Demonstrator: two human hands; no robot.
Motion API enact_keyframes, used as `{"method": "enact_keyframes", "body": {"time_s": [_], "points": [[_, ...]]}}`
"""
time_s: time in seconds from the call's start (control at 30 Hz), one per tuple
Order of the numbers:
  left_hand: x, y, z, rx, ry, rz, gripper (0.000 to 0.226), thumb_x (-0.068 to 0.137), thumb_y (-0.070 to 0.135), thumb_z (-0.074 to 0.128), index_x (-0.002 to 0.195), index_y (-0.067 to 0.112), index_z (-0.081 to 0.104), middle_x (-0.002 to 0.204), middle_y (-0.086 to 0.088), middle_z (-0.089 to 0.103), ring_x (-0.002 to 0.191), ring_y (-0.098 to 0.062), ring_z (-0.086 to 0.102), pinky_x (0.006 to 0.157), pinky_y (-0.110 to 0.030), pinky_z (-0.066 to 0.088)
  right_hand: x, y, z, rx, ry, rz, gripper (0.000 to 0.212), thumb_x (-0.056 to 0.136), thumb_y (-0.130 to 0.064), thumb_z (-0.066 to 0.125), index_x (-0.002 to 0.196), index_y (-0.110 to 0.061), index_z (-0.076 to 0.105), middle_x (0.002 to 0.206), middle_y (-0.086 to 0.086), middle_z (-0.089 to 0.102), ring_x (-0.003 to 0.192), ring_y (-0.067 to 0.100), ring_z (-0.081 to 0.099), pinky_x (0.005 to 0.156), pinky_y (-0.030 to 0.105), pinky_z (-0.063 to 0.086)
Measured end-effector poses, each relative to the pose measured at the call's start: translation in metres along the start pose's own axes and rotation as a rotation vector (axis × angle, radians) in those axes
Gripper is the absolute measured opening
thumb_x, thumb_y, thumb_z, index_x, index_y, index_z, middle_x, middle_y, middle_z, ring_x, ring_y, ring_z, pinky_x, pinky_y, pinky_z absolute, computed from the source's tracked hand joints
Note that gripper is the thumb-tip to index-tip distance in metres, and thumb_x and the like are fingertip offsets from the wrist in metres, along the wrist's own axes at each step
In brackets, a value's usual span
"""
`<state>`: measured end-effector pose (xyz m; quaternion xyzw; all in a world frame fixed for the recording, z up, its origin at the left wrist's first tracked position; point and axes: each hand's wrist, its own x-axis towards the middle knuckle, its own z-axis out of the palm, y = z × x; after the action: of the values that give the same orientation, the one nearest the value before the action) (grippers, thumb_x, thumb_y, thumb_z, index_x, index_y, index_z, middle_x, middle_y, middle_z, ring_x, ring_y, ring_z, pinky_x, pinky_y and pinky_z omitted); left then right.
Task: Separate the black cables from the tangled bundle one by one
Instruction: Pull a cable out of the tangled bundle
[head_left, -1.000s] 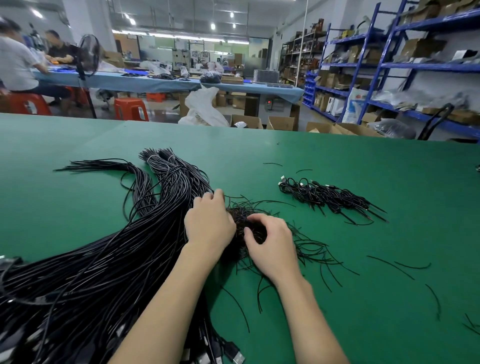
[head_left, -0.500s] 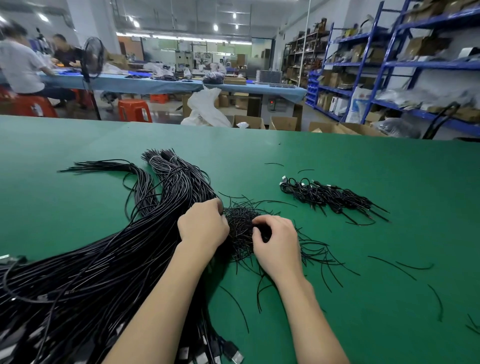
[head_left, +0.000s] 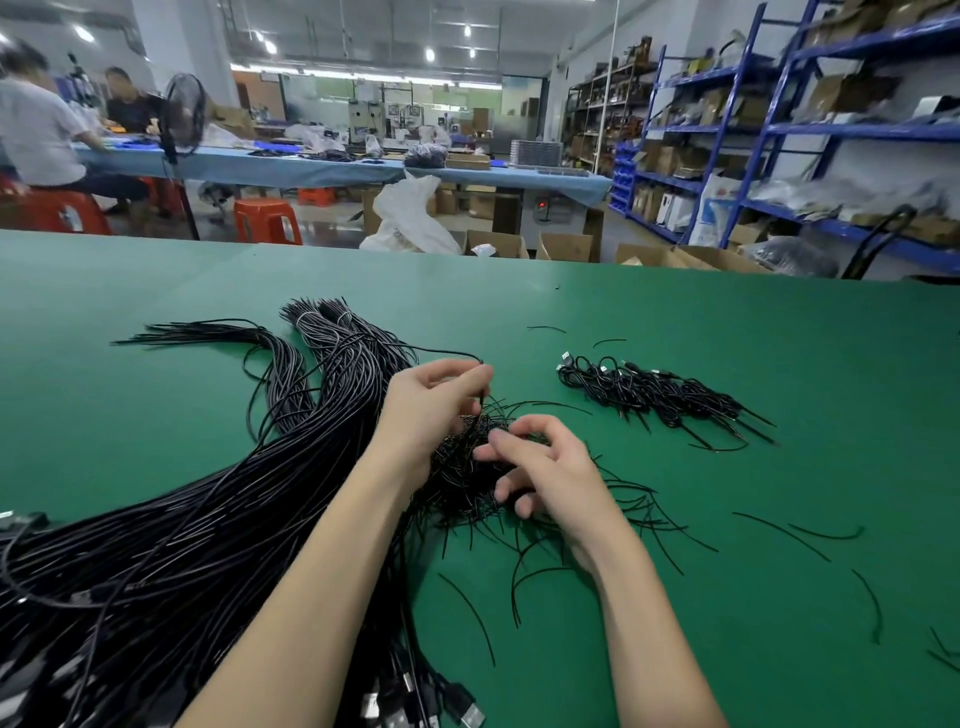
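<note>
Flat green work table (head_left: 727, 322). On it, left of the hands: long sheaf of glossy black cables (head_left: 171, 525). Centre: tangled bundle of short black wires (head_left: 462, 467), light, springy, best taken by a free end. Left hand (head_left: 431, 405) pinches one strand; right hand (head_left: 540, 467) hovers half-curled, empty.

A green felt-covered tabletop (head_left: 675, 312) carries a long black cable bundle (head_left: 171, 525) toward its left edge, a tangled clump of short black wires (head_left: 462, 467) mid-surface, and a smaller black cable pile (head_left: 654, 392) toward its right.
</note>
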<state>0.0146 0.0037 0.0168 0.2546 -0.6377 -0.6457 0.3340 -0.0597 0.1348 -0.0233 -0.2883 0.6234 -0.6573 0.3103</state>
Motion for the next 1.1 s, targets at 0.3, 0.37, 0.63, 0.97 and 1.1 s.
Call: {"method": "enact_keyframes", "body": {"time_s": [0.3,0.37,0.63,0.97,1.1], "points": [[0.002,0.004,-0.004,-0.222,-0.124,-0.128,0.005,0.091,0.017,0.071,0.093,0.013,0.068,0.078,0.001,0.069,0.06,-0.008,0.062,0.047,-0.014,0.039,-0.008,0.001,0.016,-0.159,-0.122,-0.002,0.008,0.098,-0.023,0.068,0.099,-0.016,0.072,0.092,-0.001,0.078,0.059,0.01,0.057,0.044,0.019,0.04],[0.005,0.002,-0.009,-0.103,-0.138,-0.092,0.016,0.092,0.024,0.069,0.102,0.013,0.072,0.08,0.005,0.07,0.064,-0.009,0.062,0.053,-0.017,0.041,-0.007,-0.002,0.009,-0.054,-0.065,-0.021,0.008,0.099,-0.02,0.067,0.098,-0.015,0.073,0.096,0.001,0.078,0.071,0.013,0.069,0.052,0.021,0.051],[-0.003,-0.004,-0.007,0.387,-0.592,-0.051,0.042,0.102,0.048,0.051,0.1,0.012,0.072,0.073,0.011,0.065,0.063,-0.008,0.05,0.053,-0.013,0.037,-0.004,-0.014,-0.009,0.428,0.338,-0.088,0.007,0.099,-0.019,0.064,0.098,-0.013,0.069,0.077,-0.003,0.075,0.063,0.009,0.07,0.054,0.021,0.056],[-0.007,-0.011,0.004,0.495,-0.604,0.224,0.026,0.091,0.017,0.072,0.113,0.022,0.06,0.092,0.007,0.068,0.072,-0.009,0.058,0.068,-0.022,0.046,-0.006,-0.012,-0.03,0.339,0.377,0.044,0.008,0.1,-0.014,0.063,0.109,-0.016,0.062,0.068,-0.003,0.071,0.052,0.007,0.062,0.044,0.017,0.048],[-0.003,-0.019,0.007,0.933,-0.384,0.727,0.069,0.086,0.028,0.072,0.147,0.037,0.041,0.147,0.006,0.044,0.137,-0.013,0.041,0.114,-0.033,0.033,-0.011,-0.013,-0.032,0.122,0.114,0.132,0.009,0.099,-0.014,0.064,0.107,-0.011,0.064,0.069,-0.003,0.07,0.049,0.007,0.056,0.043,0.015,0.039]]}}
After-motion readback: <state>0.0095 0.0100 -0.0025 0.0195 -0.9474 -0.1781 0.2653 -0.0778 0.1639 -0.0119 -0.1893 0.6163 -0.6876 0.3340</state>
